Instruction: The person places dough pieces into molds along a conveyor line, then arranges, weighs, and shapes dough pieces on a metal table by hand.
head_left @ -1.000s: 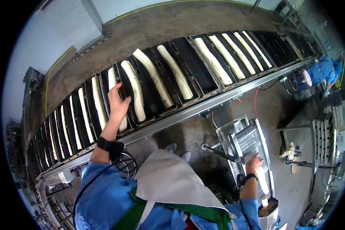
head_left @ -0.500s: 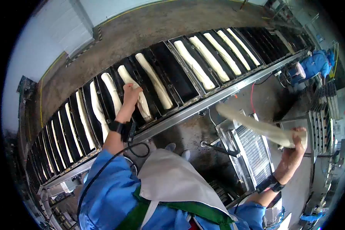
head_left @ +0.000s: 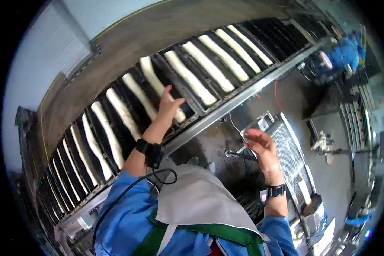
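Note:
My left hand (head_left: 170,106) is over a pale dough strip (head_left: 150,72) in a black pan, thumb and index finger spread. It covers part of the strip, and I cannot tell whether it touches. My right hand (head_left: 262,149) is raised in front of the conveyor, fingers apart and slightly bent, holding nothing. More long dough strips (head_left: 190,77) lie one to a pan along the row of black pans (head_left: 198,112), to both sides of my left hand.
A metal conveyor rail (head_left: 239,100) runs along the pans' near side. Beyond my right hand stands a textured metal belt (head_left: 286,143), with a short pale dough piece (head_left: 304,190) at its lower end. A co-worker in blue (head_left: 343,55) is at the far right.
The dough strip my right hand was swinging has left it, and a strip now lies in the pan that was bare. My right hand has come inward; my left has moved right and opened.

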Available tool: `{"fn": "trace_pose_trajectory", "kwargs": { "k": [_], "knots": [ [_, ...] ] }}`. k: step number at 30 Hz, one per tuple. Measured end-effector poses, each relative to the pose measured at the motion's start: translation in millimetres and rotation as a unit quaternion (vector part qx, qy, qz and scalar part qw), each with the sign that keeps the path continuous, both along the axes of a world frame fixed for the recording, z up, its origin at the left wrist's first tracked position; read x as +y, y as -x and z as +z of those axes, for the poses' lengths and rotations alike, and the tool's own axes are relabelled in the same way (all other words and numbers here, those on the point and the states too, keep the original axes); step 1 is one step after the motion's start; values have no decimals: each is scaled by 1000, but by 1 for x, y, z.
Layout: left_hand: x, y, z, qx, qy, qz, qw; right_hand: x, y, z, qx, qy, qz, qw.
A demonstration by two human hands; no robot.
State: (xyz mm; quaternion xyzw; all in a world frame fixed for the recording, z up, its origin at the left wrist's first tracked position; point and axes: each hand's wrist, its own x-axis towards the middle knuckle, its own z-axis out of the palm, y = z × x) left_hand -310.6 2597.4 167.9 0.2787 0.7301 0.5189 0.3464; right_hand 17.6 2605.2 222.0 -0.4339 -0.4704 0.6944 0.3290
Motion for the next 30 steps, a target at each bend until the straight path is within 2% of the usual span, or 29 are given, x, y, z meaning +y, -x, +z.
{"fn": "trace_pose_trajectory", "kwargs": {
  "k": [1, 3, 4, 5, 6, 8, 10, 12, 14, 15, 16, 17, 18, 19, 20, 21, 22, 23, 24, 25, 26, 27, 28, 29, 30],
  "knots": [
    [17, 6, -16, 69, 16, 23, 997, -3, -17, -5, -23, -3, -30, 999],
    [44, 42, -31, -16, -52, 73, 996, -13, -57, -28, -70, 5, -74, 995],
    [46, 61, -43, 167, -21, -13, 986, -21, -77, -36, -116, 15, -96, 989],
    [50, 102, -61, 345, -2, -101, 933, -32, -92, -38, -107, 23, -129, 986],
    [59, 124, -69, 400, 4, -125, 908, -42, -106, -44, -120, 41, -162, 979],
    [54, 151, -78, 228, 29, -87, 969, -63, -129, -58, -130, 67, -227, 963],
    [33, 181, -91, 42, 44, -50, 997, -84, -151, -66, -163, 130, -294, 933],
    [18, 225, -106, -100, 70, -55, 991, -91, -186, -99, -150, 119, -317, 929],
    [18, 288, -121, -267, 133, -84, 951, -113, -211, -110, -167, 145, -391, 893],
    [29, 264, -107, -28, 169, 35, 985, -126, -229, -129, -165, 141, -434, 874],
    [40, 227, -84, 193, 257, 177, 930, -135, -251, -144, -226, 134, -466, 845],
    [42, 114, -25, 437, 273, 217, 829, -171, -276, -154, -294, 125, -492, 810],
    [58, 125, -43, 491, 177, 181, 833, -196, -312, -182, -351, 89, -494, 790],
    [72, 134, -59, 538, 78, 146, 827, -214, -331, -179, -433, 94, -522, 729],
    [89, 93, -57, 465, 7, 83, 881, -233, -354, -171, -558, 76, -495, 661],
    [116, 86, -79, 308, -106, -20, 945, -250, -367, -158, -582, 92, -532, 608],
    [118, 14, -58, 212, -88, -69, 971, -270, -389, -156, -603, 127, -541, 572],
    [143, -23, -67, 271, -143, -178, 935, -286, -405, -154, -677, 111, -538, 490],
    [156, -62, -79, 228, -144, -257, 928, -304, -423, -148, -676, 203, -528, 472],
    [162, -124, -78, 223, -165, -338, 899, -327, -444, -161, -735, 128, -525, 410],
    [154, -191, -68, 184, -148, -409, 881, -341, -463, -167, -716, 173, -528, 424],
    [158, -246, -71, 203, -150, -475, 843, -355, -481, -176, -693, 217, -531, 437],
    [153, -305, -70, 165, -122, -526, 825, -358, -485, -175, -690, 223, -532, 437],
    [151, -355, -77, 187, -88, -572, 794, -350, -481, -164, -680, 254, -493, 480],
    [152, -402, -89, 214, -113, -623, 744, -341, -479, -154, -665, 285, -453, 521]
  ]
}}
